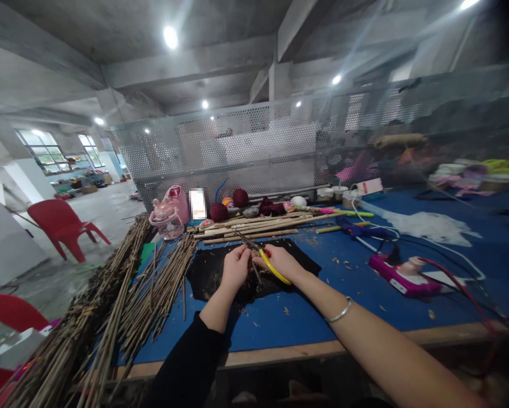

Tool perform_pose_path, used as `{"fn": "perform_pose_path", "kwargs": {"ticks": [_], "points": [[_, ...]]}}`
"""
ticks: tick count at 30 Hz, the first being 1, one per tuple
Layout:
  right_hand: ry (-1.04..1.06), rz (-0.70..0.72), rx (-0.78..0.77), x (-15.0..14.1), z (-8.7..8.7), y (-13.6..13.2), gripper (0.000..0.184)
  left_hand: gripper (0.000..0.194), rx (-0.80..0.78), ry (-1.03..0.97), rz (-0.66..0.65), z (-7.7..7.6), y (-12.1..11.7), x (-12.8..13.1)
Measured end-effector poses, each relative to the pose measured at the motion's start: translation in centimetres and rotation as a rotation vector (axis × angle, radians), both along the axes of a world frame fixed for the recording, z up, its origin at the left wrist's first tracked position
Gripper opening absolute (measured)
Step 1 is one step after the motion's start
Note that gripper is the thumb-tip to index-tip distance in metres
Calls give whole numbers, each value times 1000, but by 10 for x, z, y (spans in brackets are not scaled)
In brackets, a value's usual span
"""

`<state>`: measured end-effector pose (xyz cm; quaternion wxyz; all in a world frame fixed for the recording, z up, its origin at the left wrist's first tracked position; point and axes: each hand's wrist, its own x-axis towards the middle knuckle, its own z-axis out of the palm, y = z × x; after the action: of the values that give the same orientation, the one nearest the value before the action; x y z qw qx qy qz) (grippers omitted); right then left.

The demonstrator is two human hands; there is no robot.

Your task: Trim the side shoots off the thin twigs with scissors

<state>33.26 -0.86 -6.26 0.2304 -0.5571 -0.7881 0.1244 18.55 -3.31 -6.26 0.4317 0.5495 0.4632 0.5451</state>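
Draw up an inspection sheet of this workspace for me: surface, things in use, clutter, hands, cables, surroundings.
Surface: blue table, dotted with small scraps.
Things in use: yellow-handled scissors above a dark cloth; sticks lie to the left.
Clutter: yarn balls and a phone beyond the cloth.
Hands: the right hand holds the scissors; the left hand is close by, fingers bunched, grip too small to tell.
Cables: a red cable by the purple power strip.
Surroundings: red chair at left, perforated screen behind.
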Motion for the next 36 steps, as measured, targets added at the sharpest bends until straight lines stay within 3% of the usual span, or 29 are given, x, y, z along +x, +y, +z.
{"fn": "perform_pose_path", "kwargs": {"ticks": [5,13,25,36], "points": [[-118,-18,15,1,1,-1,47,21,-22,-63,-36,-5,5,1],[-50,16,1,0,4,-5,50,24,-4,-32,-106,-8,4,5],[-77,-55,-32,-6,2,-6,50,25,81,148,24,-7,2,1],[-51,-43,-13,-3,2,-2,51,25,47,118,8,1,-1,1]]}}
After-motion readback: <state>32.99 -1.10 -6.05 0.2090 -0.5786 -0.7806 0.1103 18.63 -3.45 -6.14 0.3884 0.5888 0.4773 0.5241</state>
